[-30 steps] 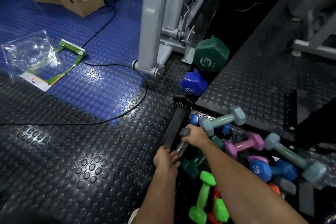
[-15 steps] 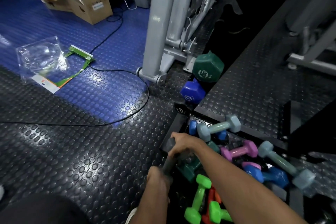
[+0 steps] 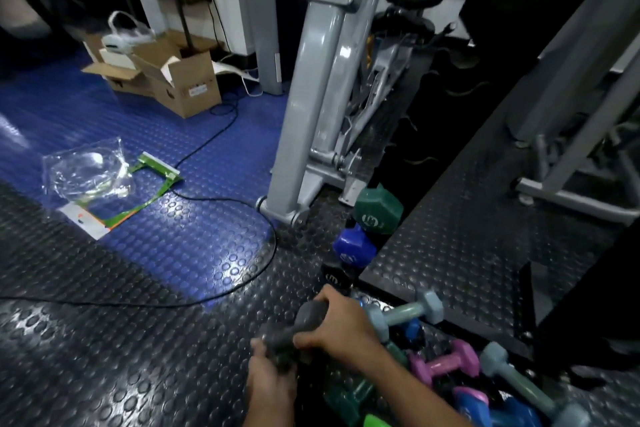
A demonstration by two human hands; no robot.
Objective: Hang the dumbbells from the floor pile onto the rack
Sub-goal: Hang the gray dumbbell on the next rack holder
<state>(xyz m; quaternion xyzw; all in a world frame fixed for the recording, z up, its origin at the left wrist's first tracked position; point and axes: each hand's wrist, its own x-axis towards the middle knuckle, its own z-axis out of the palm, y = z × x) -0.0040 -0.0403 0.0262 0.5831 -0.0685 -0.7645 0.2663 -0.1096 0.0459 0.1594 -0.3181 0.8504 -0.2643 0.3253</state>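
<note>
Both my hands hold one dark grey dumbbell [image 3: 306, 317] just above the studded floor, left of the pile. My right hand [image 3: 341, 324] grips its handle from above; my left hand [image 3: 272, 383] grips its near end. The pile lies at the bottom right: a pale teal dumbbell [image 3: 407, 312], a pink dumbbell [image 3: 446, 362], a second pale teal dumbbell [image 3: 526, 388], blue, dark green and bright green ones partly hidden by my right arm. A green dumbbell [image 3: 379, 210] and a blue dumbbell [image 3: 353, 246] sit one above the other on a narrow black rack beyond the pile.
A grey exercise machine [image 3: 311, 114] stands behind the rack. A black cable [image 3: 221, 199] loops over the blue mat. A clear plastic bag [image 3: 86, 177], green packaging and an open cardboard box [image 3: 180, 80] lie at the left. A raised studded black platform [image 3: 485, 236] fills the right.
The grey dumbbell has risen out of the pile and moved left, held by both hands. My view has tilted upward, showing more of the machine and the box.
</note>
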